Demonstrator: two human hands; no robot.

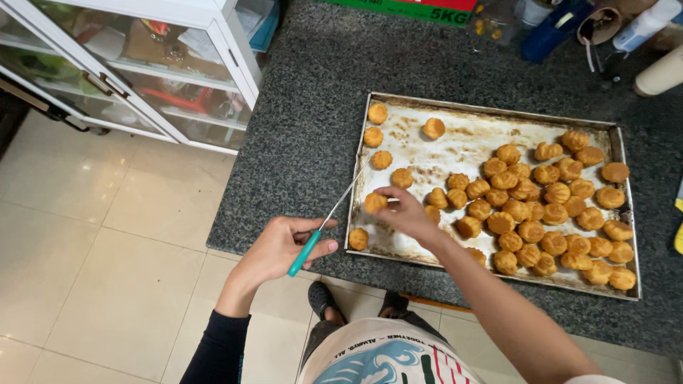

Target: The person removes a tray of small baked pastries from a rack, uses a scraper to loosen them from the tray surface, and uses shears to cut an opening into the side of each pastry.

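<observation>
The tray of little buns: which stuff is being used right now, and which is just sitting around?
In use:
- left hand holding a knife with a teal handle
- right hand holding one puff
- baking tray of puffs

Just lying about:
- blue bottle
- white bottle
- glass-door cabinet
- green and red box

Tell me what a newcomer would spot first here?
Likely the metal baking tray on the dark granite counter, crowded with small golden pastries, mostly toward its right. Next, at its left edge, the right hand pinching one pastry while the left hand grips a teal-handled knife.
</observation>
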